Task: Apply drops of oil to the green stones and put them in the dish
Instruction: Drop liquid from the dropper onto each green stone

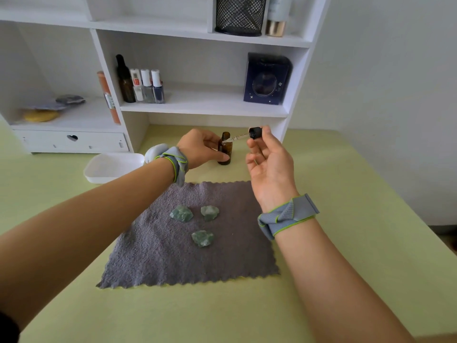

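Note:
Three pale green stones lie on a grey cloth (173, 258): one at the left (181, 213), one at the right (209, 212), one nearer me (202, 238). Behind the cloth an open amber oil bottle (225, 154) stands upright, and my left hand (197, 151) grips it. My right hand (269, 164) pinches the black cap of the dropper (249, 134); the glass pipette is tilted, and its tip lies at the bottle's mouth. A white dish (111, 168) sits at the back left of the cloth.
A white shelf unit (197, 105) stands at the table's back, holding a brown dropper bottle, three nail polish bottles, a dark blue box (267, 79) and a mesh pen cup (239, 14). A round white object (155, 152) sits behind my left wrist. The table is yellow-green.

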The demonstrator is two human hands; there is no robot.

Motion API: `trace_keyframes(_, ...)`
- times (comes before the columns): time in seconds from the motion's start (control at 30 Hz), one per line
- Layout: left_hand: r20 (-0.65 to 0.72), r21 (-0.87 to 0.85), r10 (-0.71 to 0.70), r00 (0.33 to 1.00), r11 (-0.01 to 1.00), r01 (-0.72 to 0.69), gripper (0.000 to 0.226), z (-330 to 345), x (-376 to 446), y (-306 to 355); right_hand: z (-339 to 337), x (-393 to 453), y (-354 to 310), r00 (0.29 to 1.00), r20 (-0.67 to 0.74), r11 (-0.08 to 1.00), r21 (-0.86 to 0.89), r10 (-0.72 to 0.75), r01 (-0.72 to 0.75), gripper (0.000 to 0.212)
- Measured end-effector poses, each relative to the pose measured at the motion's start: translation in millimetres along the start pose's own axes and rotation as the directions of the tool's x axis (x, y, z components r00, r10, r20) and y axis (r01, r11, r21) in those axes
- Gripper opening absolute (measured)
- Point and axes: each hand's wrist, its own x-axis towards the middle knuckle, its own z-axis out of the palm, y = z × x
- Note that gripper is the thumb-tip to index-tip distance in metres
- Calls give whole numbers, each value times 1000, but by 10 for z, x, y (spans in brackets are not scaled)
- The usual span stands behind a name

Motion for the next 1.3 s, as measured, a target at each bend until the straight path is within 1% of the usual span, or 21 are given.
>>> trace_keyframes(0.17, -18, -31, 36, 999, 999, -36, 42, -192, -148, -13, -10, -15, 39, 1000, 3, 1000, -30, 1, -1, 11)
trace_keyframes(0.3, -91, -66, 77, 993, 994, -83, 32, -336, -393, -42, -2, -35, 46, 1000, -1, 999, -51, 3, -3, 12)
trace_keyframes(0.47, -147, -27, 159, 976, 986, -165, 21, -521, -773, -187, 42, -110, 40, 1000, 29, 997, -75, 0, 2, 15)
trace_keyframes(0.63, -119, -26, 212, 970, 976, -217, 17, -626, -1040, -332, 71, -212, 34, 998, 57, 996, -84, 8, -3, 14)
trace_keyframes(0.77, -57, -38, 208, 976, 977, -210, 20, -618, -1177, -426, 47, -346, 63, 994, 112, 989, -148, -3, 20, 10)
trace_keyframes(0.9, -36, -84, 182, 983, 979, -184, 21, -604, -1262, -485, -5, -462, 88, 982, 183, 960, -266, -39, 88, 8)
trace_keyframes(1.0, -51, -86, 174, 983, 980, -178, 22, -610, -1307, -502, -49, -529, 112, 966, 238, 921, -343, -105, 185, 8)
trace_keyframes(1.17, -71, -61, 185, 980, 980, -189, 21, -583, -1346, -518, -127, -578, 144, 903, 352, 808, -440, -246, 392, 11)
trace_keyframes(1.3, -63, -21, 194, 979, 980, -196, 21, -560, -1377, -576, -182, -614, 230, 862, 396, 714, -498, -317, 492, 21)
